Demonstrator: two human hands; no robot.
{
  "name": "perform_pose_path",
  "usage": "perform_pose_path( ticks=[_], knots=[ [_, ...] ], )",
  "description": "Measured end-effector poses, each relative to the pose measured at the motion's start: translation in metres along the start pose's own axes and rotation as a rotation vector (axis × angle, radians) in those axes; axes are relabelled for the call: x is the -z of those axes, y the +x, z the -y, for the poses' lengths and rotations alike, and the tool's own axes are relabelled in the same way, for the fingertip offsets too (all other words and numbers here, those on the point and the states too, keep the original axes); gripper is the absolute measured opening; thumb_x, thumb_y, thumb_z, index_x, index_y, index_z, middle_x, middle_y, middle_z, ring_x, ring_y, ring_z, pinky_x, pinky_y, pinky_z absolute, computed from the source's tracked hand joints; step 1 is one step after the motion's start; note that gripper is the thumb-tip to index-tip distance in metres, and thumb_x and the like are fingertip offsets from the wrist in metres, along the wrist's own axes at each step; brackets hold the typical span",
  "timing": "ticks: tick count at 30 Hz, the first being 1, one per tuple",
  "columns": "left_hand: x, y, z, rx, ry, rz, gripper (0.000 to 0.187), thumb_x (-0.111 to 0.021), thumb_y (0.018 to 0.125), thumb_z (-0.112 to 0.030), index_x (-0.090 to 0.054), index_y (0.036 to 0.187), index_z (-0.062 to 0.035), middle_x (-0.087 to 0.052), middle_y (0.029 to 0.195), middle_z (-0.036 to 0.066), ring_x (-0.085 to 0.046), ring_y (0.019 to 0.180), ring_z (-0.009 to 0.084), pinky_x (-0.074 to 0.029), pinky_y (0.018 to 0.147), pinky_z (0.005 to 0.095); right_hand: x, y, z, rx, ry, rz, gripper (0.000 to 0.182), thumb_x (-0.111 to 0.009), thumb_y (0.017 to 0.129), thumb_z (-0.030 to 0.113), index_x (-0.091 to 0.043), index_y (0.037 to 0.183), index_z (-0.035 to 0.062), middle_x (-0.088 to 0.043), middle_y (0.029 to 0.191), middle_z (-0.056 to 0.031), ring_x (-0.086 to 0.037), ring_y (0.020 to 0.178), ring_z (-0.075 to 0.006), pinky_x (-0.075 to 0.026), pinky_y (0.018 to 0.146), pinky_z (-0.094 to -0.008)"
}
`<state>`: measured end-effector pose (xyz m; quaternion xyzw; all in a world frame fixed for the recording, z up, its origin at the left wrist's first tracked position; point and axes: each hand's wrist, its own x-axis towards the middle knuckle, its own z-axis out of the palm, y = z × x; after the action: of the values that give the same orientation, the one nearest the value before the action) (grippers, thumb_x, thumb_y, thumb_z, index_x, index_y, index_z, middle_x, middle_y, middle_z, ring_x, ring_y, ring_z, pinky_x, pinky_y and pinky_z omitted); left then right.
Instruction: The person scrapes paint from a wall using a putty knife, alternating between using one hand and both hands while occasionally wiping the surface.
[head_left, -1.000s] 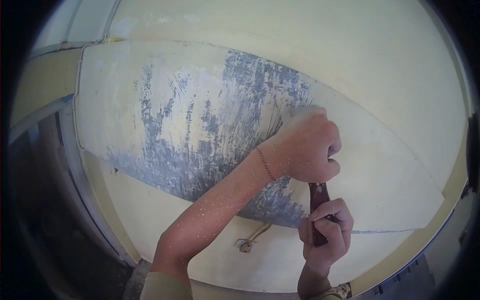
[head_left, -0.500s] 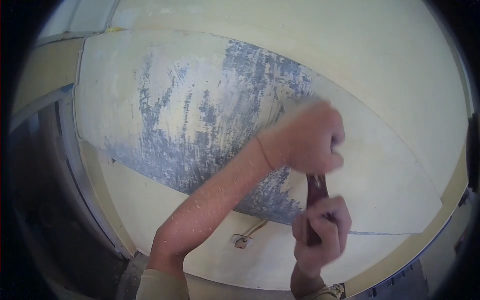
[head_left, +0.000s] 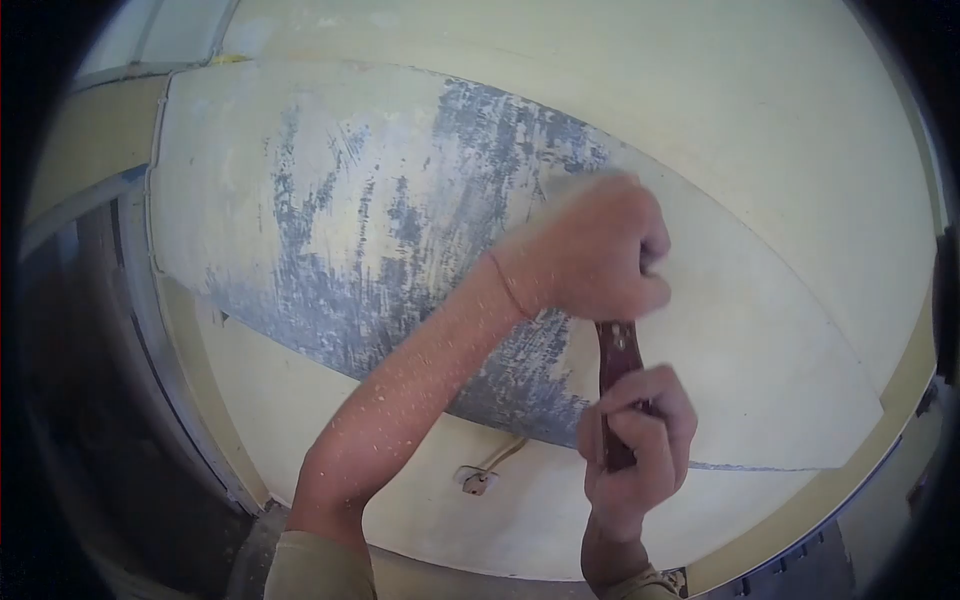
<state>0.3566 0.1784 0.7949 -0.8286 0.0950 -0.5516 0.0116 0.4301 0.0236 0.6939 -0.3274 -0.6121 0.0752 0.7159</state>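
- And here we are at the panel (head_left: 760, 350), pale over much of its face, with a broad, streaky grey patch (head_left: 345, 290) across the left and middle.
- The tool (head_left: 620, 355) is right of that grey patch, its dark red handle running from the left hand (head_left: 600, 250) down to the near side.
- Left hand first: a closed fist over the far part of the tool, the grip firmly wrapped; the working end is blurred and mostly hidden.
- Right hand (head_left: 645, 440) now, its grip curled snugly around the near end of the handle, fingers folded over it.
- And there's the movement! Since half a second ago both hands and the tool have slid together, farther up the panel and a touch left.
- Same hold throughout, mind you: left fist far, right hand near, just as a second ago.
- Pale specks (head_left: 400, 385) dot the left forearm (head_left: 390, 410), a thin band (head_left: 510, 290) sits around the wrist.
- Below the panel's near edge, a socket (head_left: 474, 480) with its cable (head_left: 505, 456); far left, a dark doorway (head_left: 130, 420).
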Motion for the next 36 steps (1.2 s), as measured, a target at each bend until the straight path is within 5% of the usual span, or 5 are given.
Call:
perform_pose_path(
  ticks=[12,15,18,30,36],
  knots=[
    [0.006,-0.002,-0.008,0.023,-0.008,0.095,0.029,-0.061,0.056,-0.017,-0.037,0.048,-0.003,-0.036,0.048,0.01,-0.037,0.058,0.027,-0.037,0.06,0.037,-0.007,-0.003,-0.004,-0.06,0.072,0.004,0.012,-0.045,0.076,0.002,-0.056,0.079,-0.0031,-0.045,0.055,-0.0016,-0.035,0.045,-0.0047,-0.023,0.042,-0.0235],
    [0.018,0.009,0.001,0.084,-0.035,0.081,0.029,-0.061,0.055,-0.017,-0.037,0.048,-0.0031,-0.036,0.049,0.009,-0.036,0.058,0.0266,-0.036,0.059,0.0372,-0.013,0.006,-0.009,0.221,-0.18,-0.001,0.012,-0.045,0.076,0.002,-0.056,0.078,-0.0029,-0.046,0.057,-0.0021,-0.037,0.046,-0.0045,-0.024,0.043,-0.0233],
    [0.007,-0.001,-0.005,0.015,0.134,0.038,0.029,-0.061,0.055,-0.017,-0.036,0.048,-0.0034,-0.037,0.048,0.009,-0.035,0.058,0.026,-0.035,0.058,0.0376,-0.014,0.007,-0.008,0.088,-0.033,0.023,0.012,-0.043,0.08,0.001,-0.048,0.072,-0.0048,-0.05,0.077,-0.014,-0.038,0.04,-0.0094,-0.028,0.037,-0.0244],
    [0.019,0.012,0.0,0.108,0.16,0.106,0.028,-0.06,0.057,-0.018,-0.038,0.047,-0.0039,-0.038,0.049,0.01,-0.036,0.058,0.0275,-0.036,0.058,0.0386,-0.01,0.012,-0.019,0.113,0.0,-0.002,0.012,-0.046,0.079,0.0,-0.057,0.079,-0.0026,-0.045,0.056,-0.0008,-0.038,0.046,-0.0045,-0.025,0.043,-0.023],
    [-0.023,-0.045,-0.016,0.028,0.144,0.044,0.026,-0.061,0.056,-0.017,-0.04,0.046,-0.0052,-0.04,0.052,0.009,-0.041,0.061,0.0286,-0.037,0.058,0.0389,0.017,-0.045,-0.026,-0.194,0.025,0.051,0.012,-0.05,0.08,-0.002,-0.061,0.084,-0.0024,-0.051,0.066,-0.001,-0.04,0.05,-0.0044,-0.028,0.045,-0.0221]
  ],
)
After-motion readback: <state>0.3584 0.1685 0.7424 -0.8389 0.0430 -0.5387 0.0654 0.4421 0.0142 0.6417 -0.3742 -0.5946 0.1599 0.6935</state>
